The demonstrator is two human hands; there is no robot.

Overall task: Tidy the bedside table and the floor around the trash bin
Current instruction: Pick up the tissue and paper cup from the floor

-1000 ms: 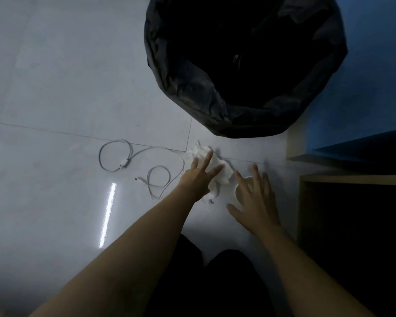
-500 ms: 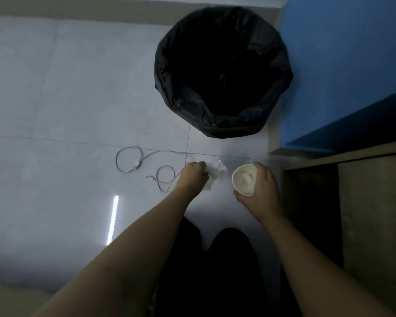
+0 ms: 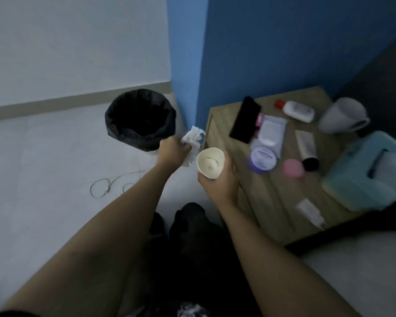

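Left hand (image 3: 173, 148): fingers curled tight round a crumpled white tissue (image 3: 193, 139), with loose ends sticking out above and below the fist. It is held in the air just left of the bedside table (image 3: 268, 202), towards the table's far-left corner.

Right hand (image 3: 220, 181): wrapped round the lower part of a white paper cup (image 3: 210, 163), whose mouth is tipped towards the camera. There is a pale lump inside; cannot tell what it is. The cup is held up at the table's left edge, beside the tissue.

Trash bin (image 3: 140, 120): black liner, standing on the floor left of the table, beyond its far-left corner.

Thin cable (image 3: 105, 187): looped on the floor well left of the table.

On the table top (frame blurred, so labels are unreadable):
- black phone (image 3: 245, 120) near the far-left corner
- white wipes packet (image 3: 271, 131) just right of the phone
- purple-lidded jar (image 3: 262, 160) on the near side of the packet, overlapping it in view
- pink round item (image 3: 293, 168) right of the jar
- tube with a black cap (image 3: 306, 147) mid-table, cap towards the near edge
- white bottle with a red cap (image 3: 298, 110) lying on its side at the far edge
- grey mug (image 3: 342, 116) at the far-right corner
- pale blue tissue box (image 3: 370, 175) on the right side
- small white sachet (image 3: 310, 212) near the front edge
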